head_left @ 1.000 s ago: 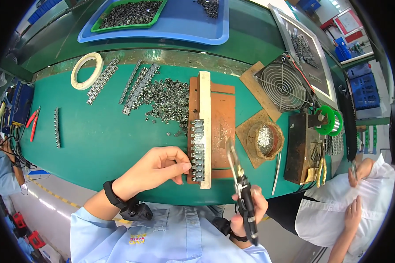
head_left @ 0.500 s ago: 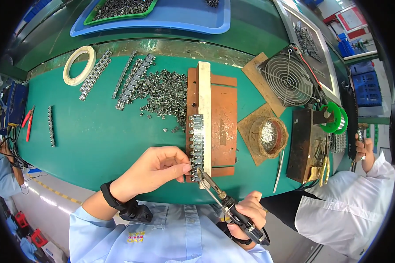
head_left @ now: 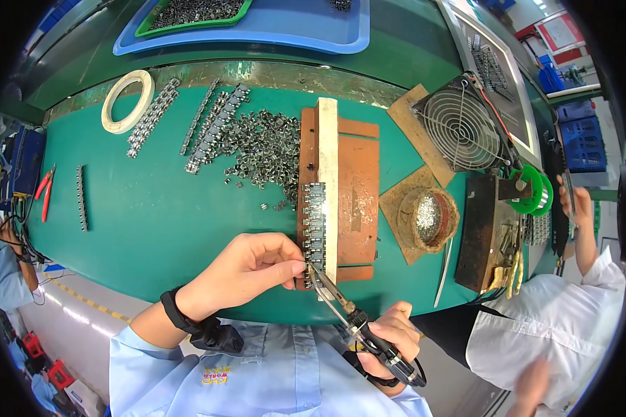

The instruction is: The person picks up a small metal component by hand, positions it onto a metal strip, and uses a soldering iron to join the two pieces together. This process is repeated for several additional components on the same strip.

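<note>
Parts lined the jig; beside them the left hand was nearly closed, its hold unclear, and the right hand gripped the iron. The green tray held dark pieces, the pot silvery bits.

Around brown jig: nine o'clock, open lane over green mat to dark strip! Metal-part pile crowds ten, wire-guarded fan blocks two, round bowl three; left hand plugs eight, soldering iron bars five-to-six.
</note>
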{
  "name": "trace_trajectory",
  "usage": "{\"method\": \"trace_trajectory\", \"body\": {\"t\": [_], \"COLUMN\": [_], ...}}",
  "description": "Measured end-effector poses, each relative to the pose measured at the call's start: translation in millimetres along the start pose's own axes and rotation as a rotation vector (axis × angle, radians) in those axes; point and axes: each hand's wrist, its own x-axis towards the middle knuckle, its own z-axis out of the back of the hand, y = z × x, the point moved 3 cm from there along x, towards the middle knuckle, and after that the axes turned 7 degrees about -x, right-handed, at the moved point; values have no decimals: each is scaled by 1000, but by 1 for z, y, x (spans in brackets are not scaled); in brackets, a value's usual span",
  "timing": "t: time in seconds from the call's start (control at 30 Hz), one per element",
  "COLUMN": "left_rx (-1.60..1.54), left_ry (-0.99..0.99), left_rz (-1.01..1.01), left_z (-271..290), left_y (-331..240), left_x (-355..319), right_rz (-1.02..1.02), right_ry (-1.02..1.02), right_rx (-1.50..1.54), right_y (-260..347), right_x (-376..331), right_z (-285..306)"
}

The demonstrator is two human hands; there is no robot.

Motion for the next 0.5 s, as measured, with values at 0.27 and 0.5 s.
{"method": "trace_trajectory", "body": {"t": [0.27, 0.5], "left_rx": [2, 2], "left_ry": [0, 6], "left_rz": [-1, -6], "left_z": [-1, 0], "left_y": [-1, 2], "left_x": [-1, 0], "right_rz": [-2, -18], "right_ry": [10, -2], "right_rx": [-16, -8], "right_y": [1, 1], "right_x": [1, 0], "right_z": [2, 2]}}
